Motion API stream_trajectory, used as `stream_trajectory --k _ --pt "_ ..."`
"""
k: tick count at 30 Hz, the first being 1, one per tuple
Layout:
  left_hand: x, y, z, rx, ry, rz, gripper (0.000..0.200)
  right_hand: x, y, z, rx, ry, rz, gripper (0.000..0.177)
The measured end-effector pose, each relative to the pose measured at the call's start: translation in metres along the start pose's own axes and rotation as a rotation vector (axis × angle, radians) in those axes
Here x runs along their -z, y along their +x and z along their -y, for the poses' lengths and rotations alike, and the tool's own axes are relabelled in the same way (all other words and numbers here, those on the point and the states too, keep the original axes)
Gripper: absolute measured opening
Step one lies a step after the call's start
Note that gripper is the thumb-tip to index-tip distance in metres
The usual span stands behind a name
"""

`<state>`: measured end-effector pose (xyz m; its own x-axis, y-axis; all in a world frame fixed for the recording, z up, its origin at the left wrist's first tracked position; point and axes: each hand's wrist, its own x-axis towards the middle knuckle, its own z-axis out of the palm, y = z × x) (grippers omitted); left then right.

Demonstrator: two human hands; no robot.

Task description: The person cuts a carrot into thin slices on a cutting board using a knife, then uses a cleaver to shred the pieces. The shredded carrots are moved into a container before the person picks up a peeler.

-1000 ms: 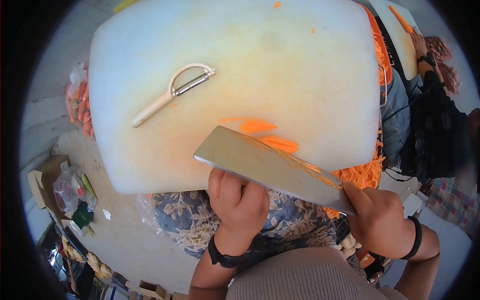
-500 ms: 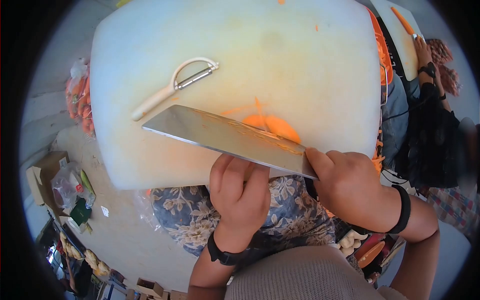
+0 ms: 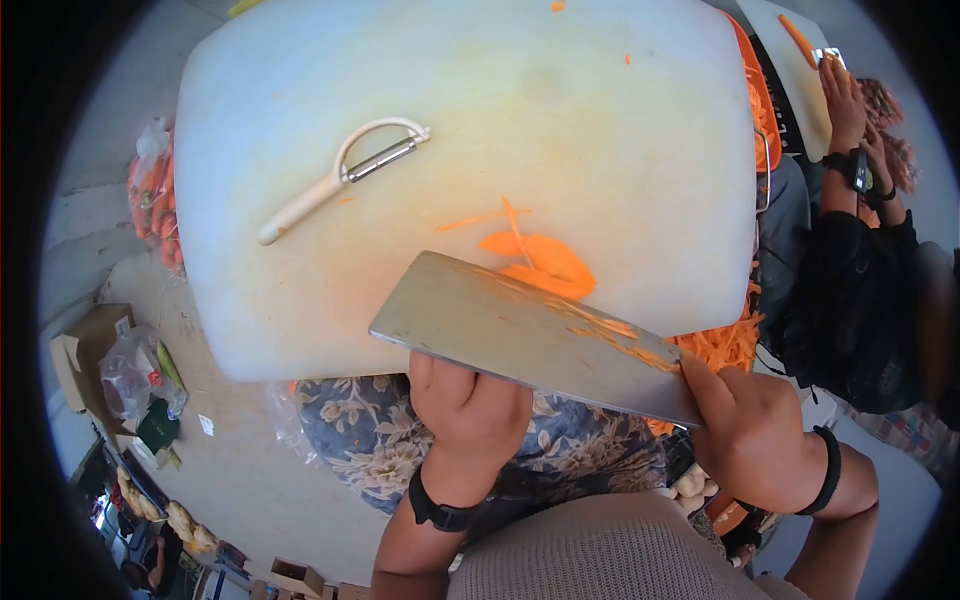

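Observation:
My right hand point(image 3: 750, 440) is closed around the handle end of a wide cleaver point(image 3: 530, 335), its blade slanting up to the left over the board's near edge. Carrot shreds cling to the blade's upper side. My left hand point(image 3: 470, 405) is closed at the blade's lower edge, fingers bent; their tips are hidden behind the metal, so what they hold, if anything, does not show. Just beyond the blade, carrot slices point(image 3: 555, 262) and thin shreds lie on the white cutting board point(image 3: 600, 130). A cream peeler point(image 3: 310, 198) rests farther left on it.
Shredded carrot point(image 3: 725, 345) fills the area right of the board, beside an orange container point(image 3: 757, 85). Bagged carrots point(image 3: 155, 205) sit left. At upper right, a co-worker's hands point(image 3: 845, 110) are over another board point(image 3: 785, 55) with a carrot. A cardboard box point(image 3: 85, 345) stands lower left.
The cleaver and my right hand have moved right and toward me, uncovering more of the carrot slices. My left hand has shifted slightly down and left, with its fingertips now behind the blade.

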<state>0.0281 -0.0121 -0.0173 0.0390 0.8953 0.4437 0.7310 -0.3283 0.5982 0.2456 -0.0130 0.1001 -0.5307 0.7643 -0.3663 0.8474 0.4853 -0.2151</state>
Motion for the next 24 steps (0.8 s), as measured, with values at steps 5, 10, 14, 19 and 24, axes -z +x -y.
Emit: stream_trajectory --k 5,10,14,19,24 --pt "0.004 0.0 -0.002 -0.016 0.057 0.044 0.021 -0.027 0.051 -0.004 0.081 0.038 -0.127 0.019" --pt "0.002 0.0 -0.006 0.018 0.04 -0.006 0.019 -0.017 0.057 0.004 0.093 0.024 -0.145 0.014" --pt "-0.002 0.001 -0.002 -0.012 0.049 -0.041 0.029 -0.003 0.021 0.004 0.056 -0.002 -0.139 0.026" --pt "-0.002 0.002 -0.004 0.015 0.002 -0.075 0.029 0.003 -0.005 0.006 0.0 0.009 -0.074 0.037" --pt "-0.002 -0.002 0.0 0.011 0.003 -0.074 0.03 0.004 -0.009 0.002 0.017 -0.036 -0.039 0.037"
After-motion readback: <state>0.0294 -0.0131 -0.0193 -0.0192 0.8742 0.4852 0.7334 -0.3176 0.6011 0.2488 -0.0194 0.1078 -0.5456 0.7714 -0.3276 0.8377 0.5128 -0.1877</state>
